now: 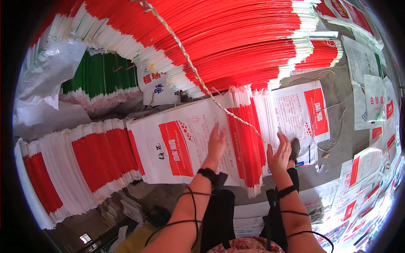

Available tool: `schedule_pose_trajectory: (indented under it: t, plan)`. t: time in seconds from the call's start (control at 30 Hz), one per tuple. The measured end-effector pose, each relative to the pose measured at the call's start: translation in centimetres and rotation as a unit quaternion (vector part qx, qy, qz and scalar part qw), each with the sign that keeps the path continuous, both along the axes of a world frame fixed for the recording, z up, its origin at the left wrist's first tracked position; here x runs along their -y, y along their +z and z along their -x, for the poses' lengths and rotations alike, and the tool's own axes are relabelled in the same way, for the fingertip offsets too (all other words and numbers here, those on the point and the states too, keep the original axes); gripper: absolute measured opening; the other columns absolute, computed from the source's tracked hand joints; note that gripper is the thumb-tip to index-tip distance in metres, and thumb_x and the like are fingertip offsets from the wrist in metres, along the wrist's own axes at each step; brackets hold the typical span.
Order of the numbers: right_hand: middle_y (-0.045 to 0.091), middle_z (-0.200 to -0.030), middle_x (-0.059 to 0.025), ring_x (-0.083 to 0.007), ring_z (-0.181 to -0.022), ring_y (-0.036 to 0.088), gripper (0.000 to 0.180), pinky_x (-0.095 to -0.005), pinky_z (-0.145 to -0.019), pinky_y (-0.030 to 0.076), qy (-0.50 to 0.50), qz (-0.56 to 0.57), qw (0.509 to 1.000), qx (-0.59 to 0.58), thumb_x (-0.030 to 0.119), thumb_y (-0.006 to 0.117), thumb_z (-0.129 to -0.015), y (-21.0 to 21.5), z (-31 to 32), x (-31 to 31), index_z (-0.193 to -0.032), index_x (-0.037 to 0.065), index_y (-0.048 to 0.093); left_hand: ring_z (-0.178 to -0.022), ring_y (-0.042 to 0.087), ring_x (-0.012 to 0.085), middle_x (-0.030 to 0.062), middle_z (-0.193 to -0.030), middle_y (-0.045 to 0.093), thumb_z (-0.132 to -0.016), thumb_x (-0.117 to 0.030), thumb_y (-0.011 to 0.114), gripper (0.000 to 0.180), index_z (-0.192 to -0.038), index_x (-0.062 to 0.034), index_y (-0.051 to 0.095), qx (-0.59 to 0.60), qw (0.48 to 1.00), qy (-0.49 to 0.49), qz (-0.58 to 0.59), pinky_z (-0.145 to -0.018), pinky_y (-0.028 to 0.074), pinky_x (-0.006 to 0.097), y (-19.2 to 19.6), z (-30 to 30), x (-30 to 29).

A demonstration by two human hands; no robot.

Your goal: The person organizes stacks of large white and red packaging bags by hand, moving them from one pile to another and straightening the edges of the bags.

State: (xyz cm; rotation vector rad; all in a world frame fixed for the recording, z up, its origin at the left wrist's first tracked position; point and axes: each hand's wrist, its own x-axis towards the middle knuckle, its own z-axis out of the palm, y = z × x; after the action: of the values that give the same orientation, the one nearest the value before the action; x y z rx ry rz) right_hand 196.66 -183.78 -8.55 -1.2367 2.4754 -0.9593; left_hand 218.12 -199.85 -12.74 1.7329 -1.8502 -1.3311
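A long row of red-and-white woven sacks [105, 154] stands packed on edge in front of me, with one sack's printed white face [145, 143] turned up. My left hand [216, 143] is over that white face, its fingers stretched out and holding nothing; whether it touches the sack I cannot tell. At the row's right end, beside a red-edged bundle of sacks [247, 145], my right hand [279, 156] is open with thumb and fingers apart. A pale twisted rope [190, 63] hangs down across the bundle and ends close to my right thumb.
A tall pile of red-and-white sacks [219, 38] rises behind the row. Green sacks [101, 76] stand at the far left beside white plastic sheeting [50, 76]. On the right, flat sacks [367, 101] cover part of the grey floor [337, 139], where a thin cord loops.
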Motion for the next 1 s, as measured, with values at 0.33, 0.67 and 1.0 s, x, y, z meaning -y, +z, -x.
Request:
schedule_pose_trajectory:
  t: [0.33,0.67,1.0]
  plan:
    - [0.068,-0.104,-0.0177,-0.0365,-0.099,0.064,0.023,-0.0457,-0.087,0.050,0.114,-0.018,0.950,0.290,0.016,0.058,-0.095,-3.4,1.1,3.1,-0.113,0.003,0.064,-0.118,0.054,0.0441,0.0254,-0.119,0.064,-0.099,-0.022,0.045,0.033,-0.116,-0.0013,0.065,0.098,0.967,-0.185,0.148,-0.101,0.043,0.049,-2.9,7.2,15.7]
    - [0.066,-0.104,-0.0193,-0.0374,-0.097,0.064,0.023,-0.0451,-0.085,0.050,0.172,-0.109,0.937,0.282,0.014,0.058,-0.094,-5.7,0.9,0.7,-0.113,0.001,0.062,-0.106,0.060,0.0449,0.0283,-0.109,0.066,-0.106,-0.040,0.030,0.054,-0.107,-0.0006,0.068,0.106,0.936,-0.295,0.163,-0.095,0.046,0.052,-7.2,8.3,19.9]
    - [0.065,-0.118,-0.0110,-0.0158,-0.108,0.063,0.034,-0.0307,-0.085,0.053,0.007,-0.046,0.907,0.418,0.023,0.042,-0.107,-10.4,1.1,2.6,-0.131,0.002,0.055,-0.092,0.059,0.0122,0.0041,-0.103,0.070,-0.096,-0.025,0.055,0.032,-0.114,-0.0027,0.069,-0.029,0.926,-0.364,-0.091,-0.087,0.048,0.031,1.6,5.7,20.1]
